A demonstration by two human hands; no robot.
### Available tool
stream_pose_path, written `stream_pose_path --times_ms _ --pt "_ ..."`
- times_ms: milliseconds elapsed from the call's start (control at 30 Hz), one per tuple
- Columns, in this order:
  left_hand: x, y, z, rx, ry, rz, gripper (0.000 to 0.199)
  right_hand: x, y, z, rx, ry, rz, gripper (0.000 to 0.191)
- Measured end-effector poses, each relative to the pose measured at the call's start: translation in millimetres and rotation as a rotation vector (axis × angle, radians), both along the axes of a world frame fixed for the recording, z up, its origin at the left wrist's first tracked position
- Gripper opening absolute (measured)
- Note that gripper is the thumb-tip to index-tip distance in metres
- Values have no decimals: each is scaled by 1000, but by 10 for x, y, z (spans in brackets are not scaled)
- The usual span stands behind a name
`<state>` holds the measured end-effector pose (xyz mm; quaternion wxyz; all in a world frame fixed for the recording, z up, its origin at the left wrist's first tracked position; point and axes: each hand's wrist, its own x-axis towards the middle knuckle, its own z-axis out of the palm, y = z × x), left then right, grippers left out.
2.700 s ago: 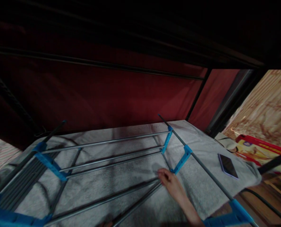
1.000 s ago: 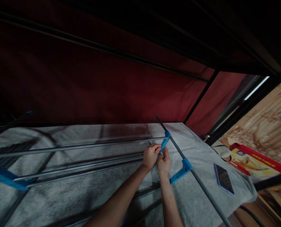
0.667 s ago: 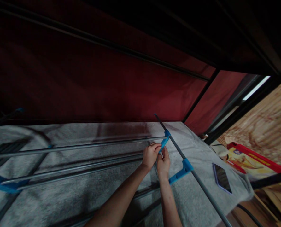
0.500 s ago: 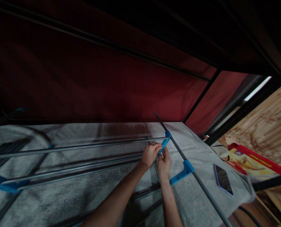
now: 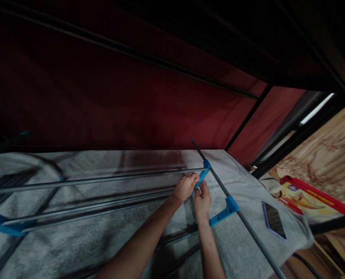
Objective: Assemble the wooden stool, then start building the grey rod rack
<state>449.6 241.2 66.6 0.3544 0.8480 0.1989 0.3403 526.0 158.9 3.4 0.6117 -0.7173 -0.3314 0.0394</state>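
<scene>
My left hand and my right hand meet at the upper blue plastic bracket, fingers closed round its lower end. This bracket sits on a slanting grey metal tube. Lower on the same tube is a second blue bracket, just right of my right wrist. A long grey rod runs from the left side to the upper bracket. Two more rods lie below it, their right ends reaching behind my left hand. At the far left is another blue bracket.
Everything lies on a grey cloth surface. A phone rests at the right, near a red and yellow box. A dark red fabric wall stands behind, with a dark frame post.
Very little differs. My left forearm has shifted slightly left, and both hands keep their hold on the upper blue bracket.
</scene>
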Motion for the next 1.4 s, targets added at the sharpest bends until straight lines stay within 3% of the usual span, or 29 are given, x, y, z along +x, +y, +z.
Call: stream_pose_path --times_ms 200,700,867,1033,1200,1400 --pt "62 -75 -30 59 108 70 20 21 4 -25 -2 1 -11 57" --pt "267 -238 -47 -278 -30 259 15 23 -32 -2 2 85 45 62" --pt "305 -226 -82 -513 -37 362 13 30 -38 39 -10 54 28 60" --pt "248 -260 -124 -595 -144 352 12 61 4 46 -7 75 66 54" --pt "-20 -68 -87 -676 -259 402 15 15 24 -28 -7 116 38 56" --pt "-856 495 -40 -674 -300 619 13 -185 -154 -192 -25 94 -23 55"
